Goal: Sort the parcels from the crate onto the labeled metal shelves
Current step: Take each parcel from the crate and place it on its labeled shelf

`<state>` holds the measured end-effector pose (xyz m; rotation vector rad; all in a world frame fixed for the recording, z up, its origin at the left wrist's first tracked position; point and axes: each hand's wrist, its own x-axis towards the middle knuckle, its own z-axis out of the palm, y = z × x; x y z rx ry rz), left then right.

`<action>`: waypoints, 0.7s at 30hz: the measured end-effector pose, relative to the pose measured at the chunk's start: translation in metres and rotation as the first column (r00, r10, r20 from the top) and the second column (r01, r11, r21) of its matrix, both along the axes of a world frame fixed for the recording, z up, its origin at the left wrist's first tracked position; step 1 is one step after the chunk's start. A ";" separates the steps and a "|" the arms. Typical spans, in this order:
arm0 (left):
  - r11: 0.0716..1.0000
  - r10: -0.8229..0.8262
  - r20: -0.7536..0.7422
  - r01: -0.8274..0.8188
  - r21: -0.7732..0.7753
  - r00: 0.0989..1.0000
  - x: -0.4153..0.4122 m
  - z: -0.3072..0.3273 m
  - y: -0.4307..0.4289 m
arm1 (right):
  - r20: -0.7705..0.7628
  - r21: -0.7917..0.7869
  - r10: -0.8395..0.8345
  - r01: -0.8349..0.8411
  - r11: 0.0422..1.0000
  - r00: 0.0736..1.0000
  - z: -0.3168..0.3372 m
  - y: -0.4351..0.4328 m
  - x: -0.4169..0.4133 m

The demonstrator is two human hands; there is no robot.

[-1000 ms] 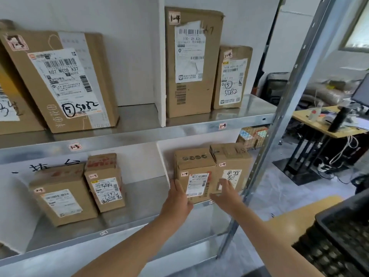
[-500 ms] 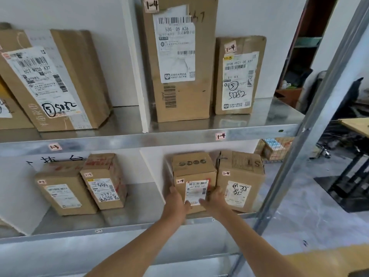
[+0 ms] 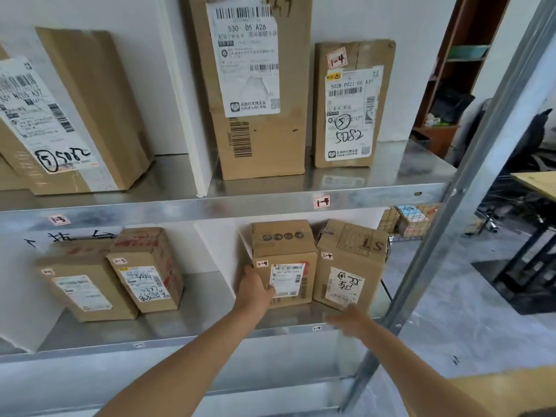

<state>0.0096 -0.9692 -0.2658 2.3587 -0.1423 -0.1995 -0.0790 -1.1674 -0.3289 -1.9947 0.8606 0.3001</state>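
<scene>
1. The small parcel (image 3: 284,263) stands upright on the lower shelf (image 3: 210,311), in the right-hand bay, with a white shipping label and a little tag (image 3: 262,263) reading 2-4 on its front.
2. The left hand (image 3: 254,288) is on it: the palm lies against its left side and the fingers curl round the lower front edge onto the label.
3. The right hand (image 3: 350,322) is off the boxes, in front of the shelf's lip. It is blurred, with fingers spread wide and holding nothing.
4. A neighbouring parcel (image 3: 350,266) stands just beside the small one on the right, tilted slightly, and also carries a 2-4 tag.
5. Past a white divider (image 3: 219,257), two more boxes (image 3: 84,281) (image 3: 147,269) sit in the left bay.
6. The upper shelf (image 3: 240,206) carries a tall carton (image 3: 255,85) and a shorter carton (image 3: 352,103) above a 1-4 sticker (image 3: 321,202).
7. A grey metal post (image 3: 451,212) slants up at the rack's right end.
</scene>
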 end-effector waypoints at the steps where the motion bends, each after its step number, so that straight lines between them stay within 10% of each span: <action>1: 1.000 0.000 0.004 0.000 -0.011 1.000 0.001 0.001 0.002 | 0.003 -0.001 -0.056 0.056 0.998 0.998 0.001 -0.013 -0.008; 6: 0.999 0.006 0.017 -0.005 -0.051 1.000 0.005 0.002 0.004 | 0.162 -0.099 -0.356 0.374 0.922 0.920 0.023 -0.045 -0.014; 21: 0.998 -0.020 -0.046 0.022 0.054 0.999 0.006 0.006 -0.004 | 0.200 -0.033 -0.273 0.285 0.958 0.941 0.022 -0.052 0.018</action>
